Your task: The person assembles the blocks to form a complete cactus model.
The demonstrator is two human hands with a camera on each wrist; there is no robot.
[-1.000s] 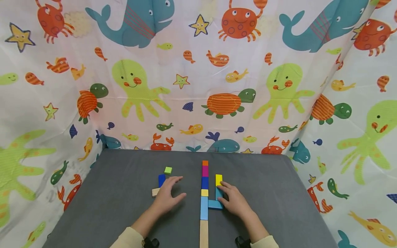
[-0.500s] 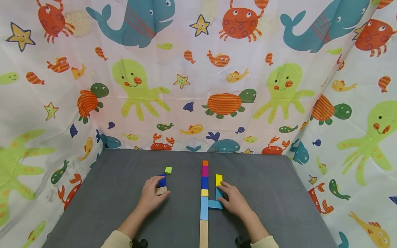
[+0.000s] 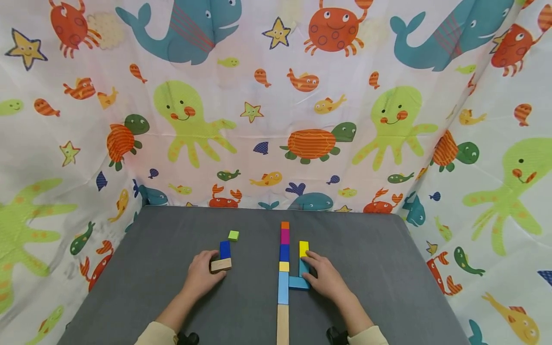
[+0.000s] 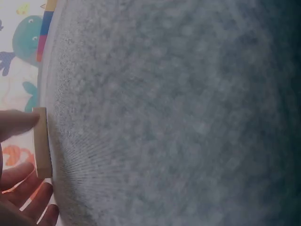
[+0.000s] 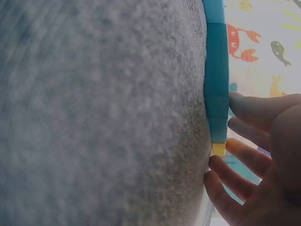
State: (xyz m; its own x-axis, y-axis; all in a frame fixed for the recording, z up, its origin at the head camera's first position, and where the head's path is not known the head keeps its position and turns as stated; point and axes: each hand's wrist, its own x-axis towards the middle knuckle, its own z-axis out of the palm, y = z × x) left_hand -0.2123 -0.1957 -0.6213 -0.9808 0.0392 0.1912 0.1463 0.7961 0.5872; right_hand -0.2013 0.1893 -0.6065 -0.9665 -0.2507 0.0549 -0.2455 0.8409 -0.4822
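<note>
In the head view my left hand (image 3: 201, 275) holds a small plain wooden block (image 3: 221, 265) by its ends, thumb at the right corner and fingers at the left. The left wrist view shows the thumb against one end of this wooden block (image 4: 42, 141). A dark blue block (image 3: 225, 249) sits just behind it, with a green cube (image 3: 233, 235) farther back. My right hand (image 3: 326, 277) rests with extended fingers beside a yellow block (image 3: 304, 248) and an upright light blue block (image 3: 304, 266). Another light blue block (image 3: 298, 283) lies crosswise below them, meeting the long row.
Down the middle runs a straight row of blocks: orange (image 3: 285, 224), magenta (image 3: 285, 235), blue (image 3: 284, 252), pale yellow (image 3: 283, 266), light blue (image 3: 282, 287) and a long plain wooden one (image 3: 282, 324). A sea-animal curtain (image 3: 267, 158) stands behind the grey table (image 3: 172, 249).
My left hand has moved left and toward the front, from over the blocks to the wooden block, and now holds it. My right hand has stayed in place.
</note>
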